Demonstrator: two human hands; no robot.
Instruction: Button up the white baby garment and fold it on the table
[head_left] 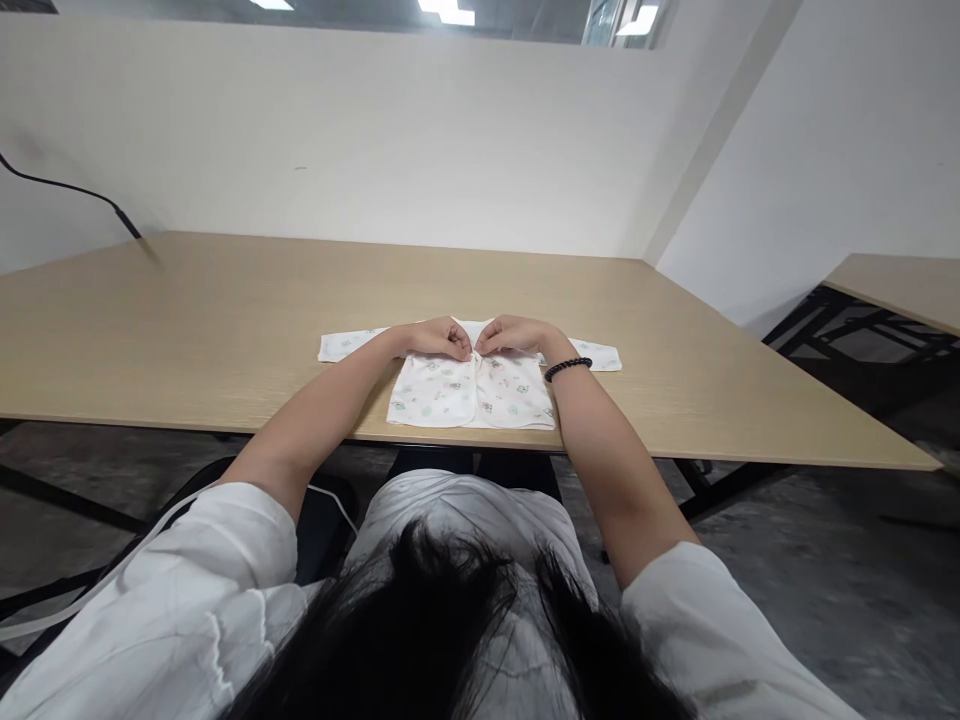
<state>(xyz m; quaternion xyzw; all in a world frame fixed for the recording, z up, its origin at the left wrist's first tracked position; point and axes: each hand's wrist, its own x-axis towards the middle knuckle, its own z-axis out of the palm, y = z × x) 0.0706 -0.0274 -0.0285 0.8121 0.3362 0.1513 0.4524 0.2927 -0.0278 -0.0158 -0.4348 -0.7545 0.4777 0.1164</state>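
A small white long-sleeved baby shirt [439,392] with a scattered pastel print lies spread on the table, its sleeves stretched out to both sides. Its front has an opening down the middle, and the hem lies near the table's front edge. My left hand [442,338] pinches the fabric at the upper end of that opening. Opposite it, my right hand [504,335] pinches the other side, the fingertips of both hands almost meeting. Whatever fastening sits between the fingers is too small to make out. A black beaded bracelet [568,369] is on my right wrist.
The light wooden table [225,330] reaches back to a white wall [390,150]. A black cable [75,188] hangs at the far left. A second table [907,285] stands at the right. A white cord [112,570] runs beside my left arm.
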